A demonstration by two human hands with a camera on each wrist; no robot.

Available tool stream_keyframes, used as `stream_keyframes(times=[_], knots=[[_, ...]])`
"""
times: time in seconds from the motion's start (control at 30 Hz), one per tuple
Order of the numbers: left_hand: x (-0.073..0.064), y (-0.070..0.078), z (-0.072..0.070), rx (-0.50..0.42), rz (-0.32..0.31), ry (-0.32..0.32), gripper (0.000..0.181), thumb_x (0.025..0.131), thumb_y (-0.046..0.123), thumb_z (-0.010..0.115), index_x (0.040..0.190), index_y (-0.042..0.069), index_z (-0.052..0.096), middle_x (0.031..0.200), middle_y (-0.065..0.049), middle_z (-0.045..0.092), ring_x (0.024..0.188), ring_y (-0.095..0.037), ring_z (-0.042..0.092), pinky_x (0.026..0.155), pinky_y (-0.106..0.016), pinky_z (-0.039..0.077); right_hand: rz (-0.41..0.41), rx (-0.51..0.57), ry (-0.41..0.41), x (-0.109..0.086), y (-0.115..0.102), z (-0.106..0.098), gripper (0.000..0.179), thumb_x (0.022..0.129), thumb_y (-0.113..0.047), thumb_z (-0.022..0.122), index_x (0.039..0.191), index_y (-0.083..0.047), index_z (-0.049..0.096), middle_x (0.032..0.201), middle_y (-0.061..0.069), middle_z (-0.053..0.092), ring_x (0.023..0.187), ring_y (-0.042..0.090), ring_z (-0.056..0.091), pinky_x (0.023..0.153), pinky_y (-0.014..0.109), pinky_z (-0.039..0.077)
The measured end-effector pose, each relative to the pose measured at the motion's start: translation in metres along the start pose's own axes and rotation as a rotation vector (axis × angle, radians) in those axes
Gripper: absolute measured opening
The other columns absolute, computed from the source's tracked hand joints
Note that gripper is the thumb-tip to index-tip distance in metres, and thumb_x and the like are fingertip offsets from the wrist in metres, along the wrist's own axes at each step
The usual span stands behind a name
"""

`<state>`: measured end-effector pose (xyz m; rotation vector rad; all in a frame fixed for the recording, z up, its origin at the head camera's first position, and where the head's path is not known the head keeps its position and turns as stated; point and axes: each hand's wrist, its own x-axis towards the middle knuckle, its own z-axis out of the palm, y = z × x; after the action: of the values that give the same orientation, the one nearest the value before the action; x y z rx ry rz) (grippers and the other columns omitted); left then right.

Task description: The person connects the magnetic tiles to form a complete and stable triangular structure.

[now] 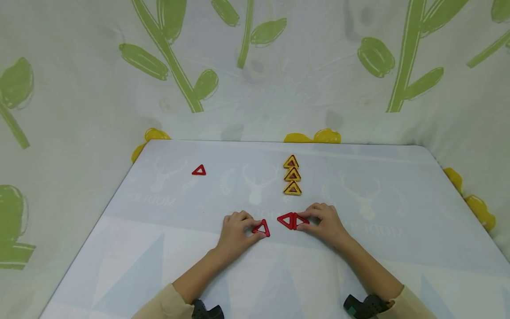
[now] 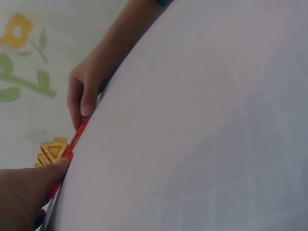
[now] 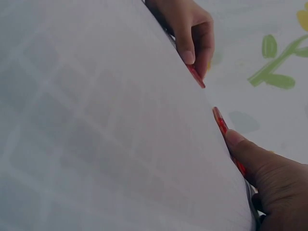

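In the head view my left hand (image 1: 239, 232) pinches a red triangle frame (image 1: 266, 228) between thumb and fingers, on the table. Across a small gap, my right hand (image 1: 324, 223) pinches a second red triangle frame (image 1: 299, 221). Its flat side lies against that of another red triangle frame (image 1: 286, 219), whose tip points left. In the left wrist view, the thumb of the left hand (image 2: 29, 192) lies over the red piece. The right wrist view has the right hand (image 3: 279, 178) at its red pieces, seen edge-on.
Behind the hands, several yellow triangles stand in a column, the nearest yellow triangle (image 1: 292, 188) closest to the right hand. A lone red triangle (image 1: 199, 170) lies at the back left of the table (image 1: 151, 248). A curtain with leaf prints (image 1: 255, 102) hangs beyond the table's far edge.
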<state>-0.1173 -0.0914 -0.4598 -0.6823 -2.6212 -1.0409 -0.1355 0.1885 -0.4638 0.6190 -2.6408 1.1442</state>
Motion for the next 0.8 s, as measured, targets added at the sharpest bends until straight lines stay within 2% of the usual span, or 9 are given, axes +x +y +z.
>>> stream_keyframes(times=[0.13, 0.57, 0.8], knots=[[0.002, 0.004, 0.005, 0.012, 0.020, -0.017, 0.031, 0.070, 0.028, 0.083, 0.097, 0.014, 0.076, 0.085, 0.006, 0.057, 0.083, -0.012, 0.051, 0.078, -0.037, 0.034, 0.010, -0.001, -0.007, 0.000, -0.001, -0.001, 0.030, 0.068, -0.019, 0.084, 0.096, -0.013, 0.076, 0.086, -0.007, 0.064, 0.083, 0.008, 0.050, 0.075, 0.033, 0.029], [0.006, 0.017, 0.011, 0.046, 0.086, -0.008, 0.031, 0.069, 0.029, 0.084, 0.095, 0.015, 0.076, 0.084, 0.004, 0.057, 0.080, -0.012, 0.051, 0.076, -0.035, 0.036, 0.026, -0.011, -0.024, 0.000, -0.002, 0.000, 0.030, 0.069, -0.020, 0.084, 0.097, -0.014, 0.076, 0.087, -0.007, 0.064, 0.084, 0.009, 0.050, 0.075, 0.035, 0.030], [0.007, 0.019, 0.020, 0.129, 0.102, 0.024, 0.032, 0.070, 0.036, 0.083, 0.095, 0.018, 0.076, 0.083, 0.007, 0.057, 0.080, -0.011, 0.052, 0.075, -0.033, 0.036, 0.011, -0.024, -0.019, 0.001, -0.002, -0.001, 0.030, 0.069, -0.019, 0.084, 0.097, -0.013, 0.076, 0.087, -0.006, 0.064, 0.085, 0.010, 0.050, 0.076, 0.036, 0.032]])
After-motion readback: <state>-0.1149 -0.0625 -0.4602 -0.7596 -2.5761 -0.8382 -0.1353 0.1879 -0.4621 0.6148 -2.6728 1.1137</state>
